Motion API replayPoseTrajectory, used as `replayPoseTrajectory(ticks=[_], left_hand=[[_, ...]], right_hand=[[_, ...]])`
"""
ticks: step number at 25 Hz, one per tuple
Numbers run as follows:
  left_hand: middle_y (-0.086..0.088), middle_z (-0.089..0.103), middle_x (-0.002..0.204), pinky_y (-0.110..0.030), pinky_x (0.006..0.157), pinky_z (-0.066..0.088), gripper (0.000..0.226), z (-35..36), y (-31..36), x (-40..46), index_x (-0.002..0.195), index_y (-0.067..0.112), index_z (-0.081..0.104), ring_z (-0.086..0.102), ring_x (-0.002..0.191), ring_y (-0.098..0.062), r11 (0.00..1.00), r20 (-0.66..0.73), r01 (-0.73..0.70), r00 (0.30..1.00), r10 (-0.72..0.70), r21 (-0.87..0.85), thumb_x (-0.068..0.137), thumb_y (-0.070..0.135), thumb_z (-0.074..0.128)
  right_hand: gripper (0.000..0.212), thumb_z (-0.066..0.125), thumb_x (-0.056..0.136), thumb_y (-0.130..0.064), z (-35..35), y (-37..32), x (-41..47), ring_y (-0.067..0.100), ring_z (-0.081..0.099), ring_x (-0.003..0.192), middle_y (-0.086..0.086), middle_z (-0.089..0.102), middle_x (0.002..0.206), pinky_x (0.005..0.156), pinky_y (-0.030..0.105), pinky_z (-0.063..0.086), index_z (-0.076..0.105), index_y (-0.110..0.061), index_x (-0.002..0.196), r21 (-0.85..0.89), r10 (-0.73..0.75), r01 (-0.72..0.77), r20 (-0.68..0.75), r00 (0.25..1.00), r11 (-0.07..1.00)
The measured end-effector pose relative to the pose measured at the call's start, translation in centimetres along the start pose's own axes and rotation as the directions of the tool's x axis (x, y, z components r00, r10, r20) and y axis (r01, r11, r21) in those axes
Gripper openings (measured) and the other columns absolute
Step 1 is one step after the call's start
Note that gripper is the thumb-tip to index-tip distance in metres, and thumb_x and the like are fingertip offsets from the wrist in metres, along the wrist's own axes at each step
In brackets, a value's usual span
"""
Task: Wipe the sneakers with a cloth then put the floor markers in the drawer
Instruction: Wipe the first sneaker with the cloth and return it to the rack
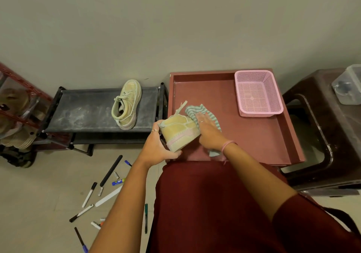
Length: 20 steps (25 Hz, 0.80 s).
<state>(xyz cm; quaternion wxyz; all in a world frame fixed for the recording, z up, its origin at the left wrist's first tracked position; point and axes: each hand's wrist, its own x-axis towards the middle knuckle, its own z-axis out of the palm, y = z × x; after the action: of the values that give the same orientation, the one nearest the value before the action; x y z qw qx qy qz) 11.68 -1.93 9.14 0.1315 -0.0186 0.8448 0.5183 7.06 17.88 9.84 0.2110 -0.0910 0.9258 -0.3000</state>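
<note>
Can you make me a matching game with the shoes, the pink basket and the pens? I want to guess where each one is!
Things:
1. second sneaker
2. pink basket
3. markers
4. striped cloth

Places:
A. scattered on the floor
B. under the right hand, against the held sneaker
C. on the black rack
D. in the far right corner of the red drawer

Pairs: 1-C, 2-D, 3-A, 4-B

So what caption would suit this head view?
Left hand holds a sneaker over the open drawer while the right hand wipes it with a striped cloth.
</note>
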Motion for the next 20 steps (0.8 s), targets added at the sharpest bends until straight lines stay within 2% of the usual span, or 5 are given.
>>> replayPoseTrajectory(ticks=[4,7,13,18,20], left_hand=[[0.009,0.056,0.111,-0.007,0.074,0.046,0.091,0.2,-0.5,0.2,0.13,0.016,0.034,0.056,0.092,0.015,0.998,-0.03,0.029,0.999,-0.031,-0.051,0.058,-0.004,0.088],[0.01,0.057,0.114,-0.007,0.078,0.045,0.094,0.8,-0.9,0.0,0.13,0.017,0.034,0.056,0.098,0.013,0.996,-0.049,0.037,0.998,-0.041,-0.08,0.056,-0.002,0.089],[0.008,0.052,0.119,-0.003,0.08,0.041,0.094,1.5,-1.1,-0.5,0.13,0.021,0.031,0.05,0.104,0.014,0.997,-0.05,0.045,0.998,-0.048,-0.063,0.057,0.007,0.091],[0.009,0.051,0.12,0.0,0.079,0.039,0.096,1.4,-0.5,-0.5,0.131,0.019,0.032,0.048,0.101,0.02,1.0,-0.024,0.021,0.999,-0.021,-0.019,0.057,0.006,0.091],[0.012,0.051,0.118,0.002,0.077,0.038,0.095,1.3,-0.3,-0.4,0.131,0.019,0.032,0.047,0.099,0.022,1.0,-0.022,0.015,1.0,-0.015,-0.002,0.056,0.007,0.091]], right_hand=[[0.089,0.038,0.079,0.011,3.7,-4.5,-5.5,0.015,-0.023,0.142,-0.001,-0.021,0.156,0.116,0.029,-0.01,-0.01,-0.012,0.15,0.037,-0.221,0.222,-0.013,0.975,0.974],[0.079,0.028,0.08,0.006,4.4,-3.3,-6.8,0.016,-0.016,0.145,0.001,-0.011,0.158,0.118,0.03,-0.007,-0.004,-0.013,0.15,-0.134,-0.407,0.391,-0.116,0.906,0.91],[0.078,0.034,0.082,0.014,1.9,3.9,-0.5,0.02,0.002,0.147,0.008,0.004,0.159,0.12,0.031,0.005,0.007,-0.01,0.151,-0.135,-0.154,0.127,-0.21,0.966,0.983],[0.074,0.038,0.077,0.014,-1.4,7.2,5.9,0.029,0.019,0.144,0.016,0.022,0.154,0.119,0.034,0.014,0.023,-0.004,0.147,0.107,0.064,-0.075,0.1,0.993,0.991],[0.066,0.036,0.081,0.014,-1.5,6.3,5.8,0.029,0.025,0.141,0.017,0.029,0.15,0.117,0.029,0.016,0.028,-0.001,0.144,0.188,0.133,-0.148,0.09,0.987,0.971]])
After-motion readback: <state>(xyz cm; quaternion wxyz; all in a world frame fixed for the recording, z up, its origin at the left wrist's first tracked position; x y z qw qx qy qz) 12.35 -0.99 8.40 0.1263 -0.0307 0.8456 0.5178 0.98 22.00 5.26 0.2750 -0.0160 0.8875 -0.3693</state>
